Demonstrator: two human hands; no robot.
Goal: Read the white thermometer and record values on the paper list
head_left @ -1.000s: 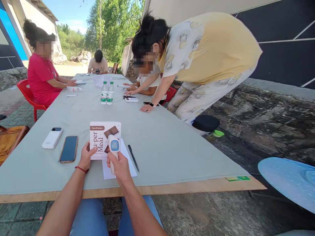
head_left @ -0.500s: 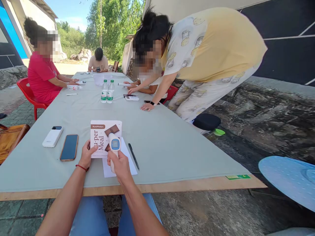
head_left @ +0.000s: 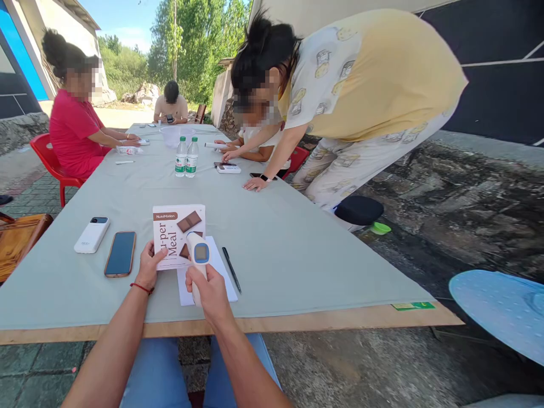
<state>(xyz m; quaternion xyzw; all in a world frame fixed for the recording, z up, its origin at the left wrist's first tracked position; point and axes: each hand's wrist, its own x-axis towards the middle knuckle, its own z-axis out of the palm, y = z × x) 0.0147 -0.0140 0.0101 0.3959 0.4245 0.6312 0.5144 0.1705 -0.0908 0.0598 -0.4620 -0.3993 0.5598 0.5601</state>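
Observation:
My left hand grips the lower left edge of a white box printed "NutriMotion" with pictures of chocolate, held upright over the table. In my right hand is a white infrared thermometer with a small blue-framed screen, its head in front of the box's right side. My fingers wrap round its handle. Under both lies a white sheet of paper, partly covered by the box and my right hand. A black pen rests along the paper's right side.
Left of my hands lie a phone and a white power bank. Two water bottles stand farther up the grey tablecloth. A person in yellow leans over the right edge; others sit around the far part.
The box has shifted slightly left and turned a little, showing more of its front beside the thermometer. The thermometer's screen sits slightly lower and to the right.

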